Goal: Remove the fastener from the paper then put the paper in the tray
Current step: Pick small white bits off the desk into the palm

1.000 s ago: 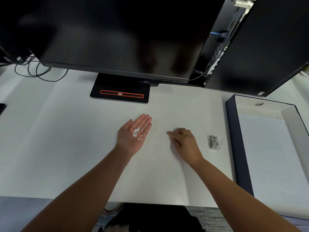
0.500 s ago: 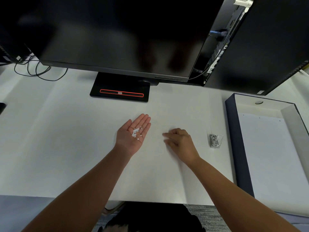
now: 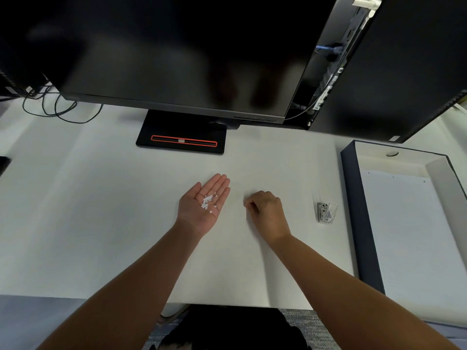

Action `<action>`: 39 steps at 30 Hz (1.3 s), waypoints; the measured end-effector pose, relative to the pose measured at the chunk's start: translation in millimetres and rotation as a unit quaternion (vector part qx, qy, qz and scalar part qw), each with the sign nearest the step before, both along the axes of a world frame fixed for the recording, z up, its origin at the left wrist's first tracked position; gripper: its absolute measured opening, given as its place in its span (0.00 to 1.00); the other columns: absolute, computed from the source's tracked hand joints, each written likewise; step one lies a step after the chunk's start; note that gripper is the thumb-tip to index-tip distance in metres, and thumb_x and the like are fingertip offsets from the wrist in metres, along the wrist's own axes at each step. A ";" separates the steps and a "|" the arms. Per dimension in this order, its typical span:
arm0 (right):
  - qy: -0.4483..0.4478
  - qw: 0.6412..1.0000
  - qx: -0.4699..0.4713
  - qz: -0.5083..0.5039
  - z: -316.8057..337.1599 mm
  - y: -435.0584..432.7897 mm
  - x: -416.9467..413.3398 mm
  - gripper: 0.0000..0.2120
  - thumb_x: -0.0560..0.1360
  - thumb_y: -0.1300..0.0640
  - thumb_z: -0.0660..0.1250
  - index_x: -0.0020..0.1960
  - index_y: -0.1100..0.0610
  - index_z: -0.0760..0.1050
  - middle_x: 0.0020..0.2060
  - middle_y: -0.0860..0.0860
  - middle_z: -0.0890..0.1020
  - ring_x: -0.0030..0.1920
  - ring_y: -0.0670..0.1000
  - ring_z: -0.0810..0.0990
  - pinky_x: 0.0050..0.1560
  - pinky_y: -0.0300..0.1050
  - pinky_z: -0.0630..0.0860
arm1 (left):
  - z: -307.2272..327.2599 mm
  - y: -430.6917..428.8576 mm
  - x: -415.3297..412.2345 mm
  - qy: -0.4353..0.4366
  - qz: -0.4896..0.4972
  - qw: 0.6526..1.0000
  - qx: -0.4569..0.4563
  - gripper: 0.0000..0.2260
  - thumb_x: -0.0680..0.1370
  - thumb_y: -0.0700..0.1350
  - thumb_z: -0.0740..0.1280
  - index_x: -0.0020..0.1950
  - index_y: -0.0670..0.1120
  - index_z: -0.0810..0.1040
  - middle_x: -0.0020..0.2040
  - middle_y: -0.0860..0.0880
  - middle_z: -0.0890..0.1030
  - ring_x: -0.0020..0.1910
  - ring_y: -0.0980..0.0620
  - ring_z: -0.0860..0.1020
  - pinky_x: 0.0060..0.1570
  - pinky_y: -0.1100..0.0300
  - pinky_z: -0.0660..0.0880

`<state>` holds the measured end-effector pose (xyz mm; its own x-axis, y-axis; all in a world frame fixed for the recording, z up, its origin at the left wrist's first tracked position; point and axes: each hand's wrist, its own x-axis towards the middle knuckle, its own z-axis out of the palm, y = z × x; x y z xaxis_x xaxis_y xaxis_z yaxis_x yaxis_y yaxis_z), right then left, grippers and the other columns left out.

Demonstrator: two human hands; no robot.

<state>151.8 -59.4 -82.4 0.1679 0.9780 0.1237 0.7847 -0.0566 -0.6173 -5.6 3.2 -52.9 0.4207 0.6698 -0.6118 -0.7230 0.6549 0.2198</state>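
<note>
My left hand [image 3: 203, 207] lies palm up on the desk with several small white paper bits [image 3: 208, 202] resting in it. To its right, my right hand [image 3: 265, 213] is palm down, its fingertips pinched together against the white surface. Whether anything is between them I cannot tell. A white sheet of paper [image 3: 303, 274] is hard to tell from the white desk; a faint edge line runs below my right wrist. A small clear fastener clip [image 3: 327, 212] lies right of my right hand. The dark blue tray [image 3: 353, 210] at the right holds white paper.
A large dark monitor [image 3: 177, 59] hangs over the desk's back, its black stand base [image 3: 180, 133] just beyond my hands. A second dark screen [image 3: 404, 72] stands at the back right. Cables [image 3: 55, 107] lie at the back left.
My right hand has slid a little left toward my left hand and curled its fingers into a pinch. My left hand has stayed put with the bits on it.
</note>
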 end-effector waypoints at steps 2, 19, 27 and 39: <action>-0.047 0.999 0.010 -0.002 -1.6 0.3 -2.1 0.07 0.70 0.66 0.64 0.38 0.59 0.79 0.34 0.52 0.82 0.36 0.56 0.78 0.39 0.48 0.74 | 0.8 -0.7 -0.2 0.005 -0.001 1.000 0.000 0.20 0.83 0.45 0.51 0.58 0.34 0.77 0.56 0.37 0.82 0.59 0.42 0.78 0.61 0.51 0.72; -0.009 0.999 0.004 0.033 39.4 10.9 -27.4 0.10 0.76 0.58 0.57 0.45 0.57 0.77 0.39 0.53 0.80 0.43 0.54 0.76 0.47 0.48 0.68 | 2.3 -19.5 8.3 0.062 -0.055 0.996 -0.015 0.19 0.83 0.47 0.52 0.57 0.38 0.79 0.51 0.42 0.84 0.48 0.49 0.83 0.50 0.58 0.75; -0.047 0.998 0.009 0.038 36.6 5.3 -26.9 0.07 0.72 0.61 0.62 0.44 0.56 0.80 0.39 0.52 0.79 0.42 0.55 0.75 0.45 0.48 0.70 | 0.8 -24.6 13.2 0.060 -0.069 0.995 -0.035 0.19 0.83 0.47 0.52 0.56 0.38 0.79 0.50 0.43 0.85 0.45 0.51 0.84 0.48 0.60 0.74; 0.144 0.984 -0.065 -0.077 25.0 -5.1 23.3 0.12 0.77 0.67 0.60 0.54 0.60 0.80 0.52 0.54 0.82 0.52 0.50 0.77 0.51 0.21 0.64 | 8.3 -2.3 -3.9 0.014 -0.022 1.000 0.000 0.19 0.83 0.45 0.52 0.58 0.34 0.77 0.56 0.37 0.82 0.58 0.42 0.79 0.58 0.51 0.74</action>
<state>175.1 -64.5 -57.4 0.3257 0.9425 -0.0747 0.5533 -0.2541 -0.7933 -9.5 0.9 -44.6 0.4328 0.6513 -0.6233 -0.6876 0.6856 0.2390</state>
